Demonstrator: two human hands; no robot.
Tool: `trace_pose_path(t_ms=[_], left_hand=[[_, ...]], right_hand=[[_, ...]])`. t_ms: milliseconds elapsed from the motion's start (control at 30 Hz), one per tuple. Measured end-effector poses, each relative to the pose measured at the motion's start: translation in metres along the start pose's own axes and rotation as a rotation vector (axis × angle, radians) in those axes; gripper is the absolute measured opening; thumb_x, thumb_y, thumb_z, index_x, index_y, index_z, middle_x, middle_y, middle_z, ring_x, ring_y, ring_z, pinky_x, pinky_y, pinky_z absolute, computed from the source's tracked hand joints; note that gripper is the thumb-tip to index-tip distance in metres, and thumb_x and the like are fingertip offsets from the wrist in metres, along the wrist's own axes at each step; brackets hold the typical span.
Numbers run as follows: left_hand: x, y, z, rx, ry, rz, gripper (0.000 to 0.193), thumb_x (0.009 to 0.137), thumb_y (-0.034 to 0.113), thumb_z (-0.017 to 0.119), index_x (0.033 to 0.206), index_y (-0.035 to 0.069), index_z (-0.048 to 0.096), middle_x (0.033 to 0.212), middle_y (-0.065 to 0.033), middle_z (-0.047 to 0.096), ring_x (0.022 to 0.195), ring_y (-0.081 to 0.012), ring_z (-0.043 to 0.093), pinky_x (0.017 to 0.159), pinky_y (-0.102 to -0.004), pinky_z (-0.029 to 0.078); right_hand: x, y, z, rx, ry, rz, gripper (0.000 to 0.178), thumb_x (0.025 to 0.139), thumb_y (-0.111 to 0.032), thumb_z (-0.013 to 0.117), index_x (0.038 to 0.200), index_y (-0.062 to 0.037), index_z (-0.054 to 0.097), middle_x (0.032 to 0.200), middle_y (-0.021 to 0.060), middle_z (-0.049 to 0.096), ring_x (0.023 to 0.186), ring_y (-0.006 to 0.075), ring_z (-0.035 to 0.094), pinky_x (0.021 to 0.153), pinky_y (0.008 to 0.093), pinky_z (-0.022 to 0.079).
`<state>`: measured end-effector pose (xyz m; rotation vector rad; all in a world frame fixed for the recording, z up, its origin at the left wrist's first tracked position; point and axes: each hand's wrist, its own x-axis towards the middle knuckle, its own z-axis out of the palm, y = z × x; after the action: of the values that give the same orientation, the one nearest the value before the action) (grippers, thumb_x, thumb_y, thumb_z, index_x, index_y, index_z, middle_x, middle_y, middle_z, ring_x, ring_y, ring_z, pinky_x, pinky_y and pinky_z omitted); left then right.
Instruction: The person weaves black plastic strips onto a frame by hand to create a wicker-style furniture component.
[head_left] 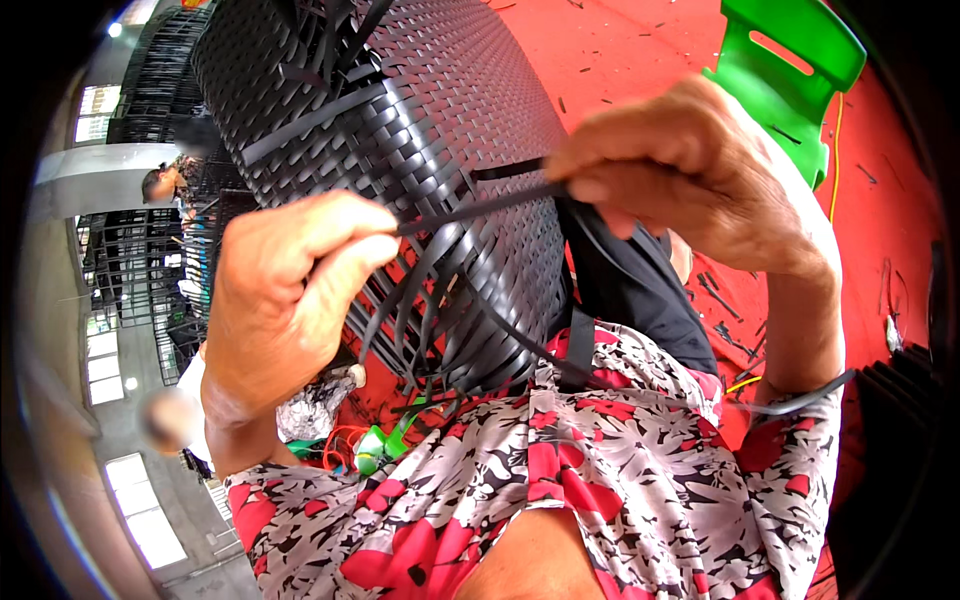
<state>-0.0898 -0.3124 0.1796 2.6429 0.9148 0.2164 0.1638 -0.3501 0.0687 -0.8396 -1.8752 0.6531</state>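
Observation:
My left hand point(290, 290) pinches a flat black plastic strip point(485, 208) between thumb and forefinger. To the right, my right hand point(700, 185) grips the same strip, fingers closed, so a short length stretches between the two hands. Just beyond it stands a black woven wicker piece point(470, 75), which looks like seat furniture, tilted against my legs. Its near side is unfinished: several loose strip ends point(425, 290) hang and curl from the weave below my hands. Another long strip end runs toward my lap. Whether the held strip joins the weave is hard to make out.
A green plastic chair point(790, 75) stands at the far right on the red floor covering point(620, 40), with black strip scraps point(725, 320) scattered about. A green tool-like object point(380, 448) and an orange cord lie at lower left. Other people and stacked dark frames point(160, 90) are further left.

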Motion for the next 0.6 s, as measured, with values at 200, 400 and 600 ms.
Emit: trace_pose_path(t_ms=[200, 400, 600], left_hand=[[-0.019, 0.010, 0.020, 0.037, -0.151, -0.019, 0.004, 0.083, -0.002, 0.065, 0.084, -0.004, 0.062, 0.072, -0.0151, 0.061, 0.056, -0.0287, 0.060, 0.053, -0.0338, 0.046], [-0.020, 0.015, 0.010, 0.023, -0.120, -0.011, 0.008, 0.078, -0.006, 0.067, 0.084, -0.004, 0.062, 0.070, -0.0144, 0.060, 0.058, -0.0285, 0.060, 0.053, -0.0345, 0.046], [-0.026, 0.017, 0.010, 0.058, -0.183, -0.035, 0.009, 0.077, -0.005, 0.068, 0.083, -0.005, 0.061, 0.069, -0.0148, 0.061, 0.056, -0.0290, 0.061, 0.052, -0.0353, 0.046]], right_hand=[[-0.008, -0.005, 0.035, -0.183, -0.241, -0.002, 0.026, 0.074, 0.000, 0.067, 0.099, 0.0034, 0.063, 0.076, 0.0170, 0.063, 0.073, 0.0361, 0.063, 0.064, 0.0424, 0.051], [-0.003, -0.009, 0.034, -0.076, -0.275, 0.031, 0.024, 0.069, -0.002, 0.066, 0.092, 0.0023, 0.063, 0.074, 0.0147, 0.064, 0.072, 0.0350, 0.064, 0.062, 0.0412, 0.051], [-0.005, 0.000, 0.057, 0.046, -0.041, -0.019, 0.025, 0.074, -0.003, 0.066, 0.098, 0.0046, 0.064, 0.079, 0.0174, 0.064, 0.073, 0.0355, 0.064, 0.062, 0.0420, 0.050]])
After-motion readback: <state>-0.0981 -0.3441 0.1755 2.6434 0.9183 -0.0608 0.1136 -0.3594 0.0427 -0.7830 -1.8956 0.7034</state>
